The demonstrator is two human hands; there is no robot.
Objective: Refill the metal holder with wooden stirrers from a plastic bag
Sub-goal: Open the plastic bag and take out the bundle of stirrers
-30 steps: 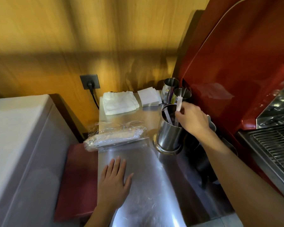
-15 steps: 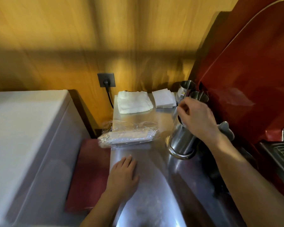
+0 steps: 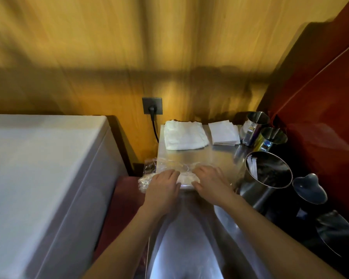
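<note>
A clear plastic bag of pale wooden stirrers lies across the steel counter. My left hand rests on its left part and my right hand on its right part, fingers curled over the pack. The bag's left end overhangs the counter edge. The round metal holder stands to the right of my right hand, with a few wrapped stirrers leaning inside its left wall.
A folded white cloth and a napkin stack lie at the back. Two small steel cups stand by the red machine. A white appliance sits left. A wall socket with plug is behind.
My right hand left the metal holder and came left onto the bag. My left hand moved forward from the bare counter onto the bag. The view shifted left.
</note>
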